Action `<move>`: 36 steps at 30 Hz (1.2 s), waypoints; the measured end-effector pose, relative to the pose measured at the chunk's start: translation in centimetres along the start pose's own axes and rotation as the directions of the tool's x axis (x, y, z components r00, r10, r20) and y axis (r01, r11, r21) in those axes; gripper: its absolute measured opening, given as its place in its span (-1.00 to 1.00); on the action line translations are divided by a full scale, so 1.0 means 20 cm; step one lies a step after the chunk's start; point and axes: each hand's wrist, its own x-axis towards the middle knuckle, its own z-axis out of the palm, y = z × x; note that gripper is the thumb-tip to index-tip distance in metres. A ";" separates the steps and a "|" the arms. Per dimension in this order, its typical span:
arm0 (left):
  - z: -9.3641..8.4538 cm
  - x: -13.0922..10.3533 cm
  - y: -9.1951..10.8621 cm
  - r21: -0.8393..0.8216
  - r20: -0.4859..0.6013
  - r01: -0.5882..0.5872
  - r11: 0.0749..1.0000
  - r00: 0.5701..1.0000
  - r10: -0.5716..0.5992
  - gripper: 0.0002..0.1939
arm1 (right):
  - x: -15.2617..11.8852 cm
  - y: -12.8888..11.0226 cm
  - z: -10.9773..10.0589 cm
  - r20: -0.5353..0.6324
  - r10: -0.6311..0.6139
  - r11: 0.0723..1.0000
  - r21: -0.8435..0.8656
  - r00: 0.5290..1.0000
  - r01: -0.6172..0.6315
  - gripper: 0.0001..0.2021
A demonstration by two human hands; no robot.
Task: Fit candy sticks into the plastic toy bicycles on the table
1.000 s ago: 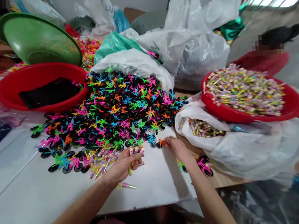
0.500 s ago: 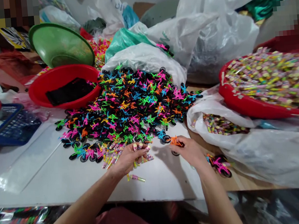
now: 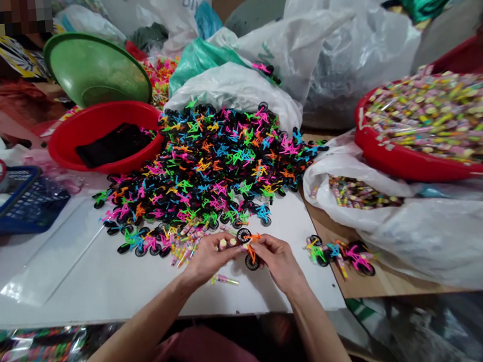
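Orange toy bicycle (image 3: 252, 253): right fingers (image 3: 267, 247) pinching, left (image 3: 214, 254) holding tubes (image 3: 223, 244); white table (image 3: 149, 287), bags (image 3: 328, 61) behind.

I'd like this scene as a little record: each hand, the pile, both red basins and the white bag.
left hand: holding small tubes
right hand: holding an orange toy bike close to the left hand
bike pile: many colours, on the white table
left basin: something black inside
right basin: heaped with pale pieces
white bag: open, small pieces showing
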 end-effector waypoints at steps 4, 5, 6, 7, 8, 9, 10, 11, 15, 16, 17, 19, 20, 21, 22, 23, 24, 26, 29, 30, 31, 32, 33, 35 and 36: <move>0.08 -0.01 -0.05 0.111 -0.188 -0.042 0.993 0.980 0.062 -0.69 | -0.04 -0.01 0.04 -0.164 -0.146 0.953 -0.288 0.976 0.094 -0.76; 0.10 0.00 -0.06 0.110 -0.204 -0.016 0.994 0.978 0.038 -0.68 | -0.05 -0.02 0.01 -0.149 -0.157 0.940 -0.326 0.976 0.102 -0.76; 0.11 0.00 -0.06 0.110 -0.194 0.011 0.994 0.981 0.011 -0.68 | -0.05 -0.03 -0.04 -0.118 -0.153 0.933 -0.345 0.981 0.104 -0.76; 0.12 0.01 -0.06 0.109 -0.163 0.033 0.993 0.986 -0.015 -0.67 | -0.05 -0.04 -0.11 -0.078 -0.141 0.925 -0.366 0.987 0.103 -0.75; 0.12 0.03 -0.06 0.103 -0.124 0.053 0.993 0.991 -0.040 -0.67 | -0.04 -0.06 -0.20 -0.053 -0.130 0.905 -0.414 0.990 0.097 -0.74; 0.11 0.04 -0.06 0.088 -0.092 0.077 0.993 0.993 -0.069 -0.66 | -0.03 -0.08 -0.30 -0.063 -0.132 0.859 -0.505 0.989 0.083 -0.74; 0.10 0.05 -0.06 0.060 -0.075 0.105 0.993 0.992 -0.100 -0.64 | -0.01 -0.09 -0.39 -0.111 -0.154 0.776 -0.629 0.982 0.051 -0.75; 0.09 0.06 -0.06 0.019 -0.070 0.130 0.991 0.989 -0.128 -0.62 | 0.03 -0.11 -0.46 -0.177 -0.199 0.656 -0.755 0.964 -0.003 -0.76; 0.08 0.08 -0.08 -0.219 0.009 0.183 0.958 0.983 -0.185 -0.56 | 0.23 -0.06 -0.44 -0.252 -0.329 0.323 -0.936 0.910 -0.142 -0.80; 0.08 0.08 -0.08 -0.288 0.038 0.196 0.937 0.980 -0.193 -0.56 | 0.28 -0.02 -0.37 -0.227 -0.304 0.340 -0.933 0.925 -0.117 -0.78; 0.09 0.08 -0.09 -0.347 0.055 0.204 0.915 0.979 -0.198 -0.56 | 0.33 0.02 -0.30 -0.205 -0.278 0.364 -0.927 0.938 -0.095 -0.77; 0.08 0.09 -0.08 -0.416 0.045 0.193 0.889 0.980 -0.192 -0.60 | 0.38 0.10 -0.19 -0.201 -0.256 0.443 -0.894 0.946 -0.070 -0.74; 0.08 0.10 -0.08 -0.425 0.026 0.177 0.888 0.983 -0.183 -0.61 | 0.38 0.13 -0.15 -0.217 -0.253 0.513 -0.856 0.943 -0.059 -0.72; 0.07 0.11 -0.08 -0.423 0.001 0.158 0.892 0.985 -0.174 -0.63 | 0.37 0.15 -0.14 -0.232 -0.242 0.606 -0.795 0.942 -0.041 -0.72; 0.07 0.12 -0.08 -0.417 -0.030 0.137 0.899 0.986 -0.164 -0.63 | 0.35 0.16 -0.14 -0.240 -0.223 0.706 -0.708 0.945 -0.014 -0.72; 0.06 0.14 -0.08 -0.412 -0.065 0.115 0.904 0.986 -0.155 -0.64 | 0.31 0.16 -0.14 -0.237 -0.205 0.794 -0.608 0.950 0.020 -0.74; 0.06 0.15 -0.09 -0.410 -0.097 0.093 0.907 0.985 -0.145 -0.64 | 0.28 0.14 -0.15 -0.226 -0.194 0.857 -0.512 0.955 0.053 -0.75; 0.06 0.17 -0.10 -0.407 -0.128 0.052 0.912 0.985 -0.113 -0.64 | 0.21 0.10 -0.15 -0.192 -0.195 0.917 -0.384 0.962 0.109 -0.76; 0.05 0.16 -0.12 -0.401 -0.061 0.045 0.915 0.995 -0.076 -0.66 | 0.14 0.05 -0.10 -0.136 -0.157 0.965 -0.233 0.978 0.123 -0.76; 0.04 0.15 -0.13 -0.408 -0.036 0.052 0.911 0.997 -0.073 -0.67 | 0.13 0.05 -0.08 -0.119 -0.131 0.977 -0.182 0.984 0.108 -0.74; 0.03 0.13 -0.13 -0.423 -0.018 0.060 0.904 0.997 -0.074 -0.68 | 0.13 0.05 -0.06 -0.106 -0.110 0.986 -0.137 0.988 0.096 -0.70; 0.02 0.12 -0.13 -0.445 -0.008 0.066 0.893 0.997 -0.078 -0.69 | 0.13 0.05 -0.04 -0.094 -0.098 0.991 -0.098 0.991 0.089 -0.68; 0.01 0.10 -0.12 -0.469 -0.001 0.070 0.880 0.997 -0.080 -0.69 | 0.12 0.04 -0.02 -0.079 -0.092 0.994 -0.064 0.993 0.087 -0.68; -0.02 0.08 -0.12 -0.501 0.020 0.077 0.862 0.997 -0.078 -0.71 | 0.11 0.03 0.00 -0.034 -0.070 0.998 -0.001 0.997 0.070 -0.71; -0.03 0.07 -0.11 -0.504 0.040 0.086 0.859 0.996 -0.077 -0.72 | 0.10 0.02 0.00 0.004 -0.047 0.998 0.032 0.999 0.047 -0.72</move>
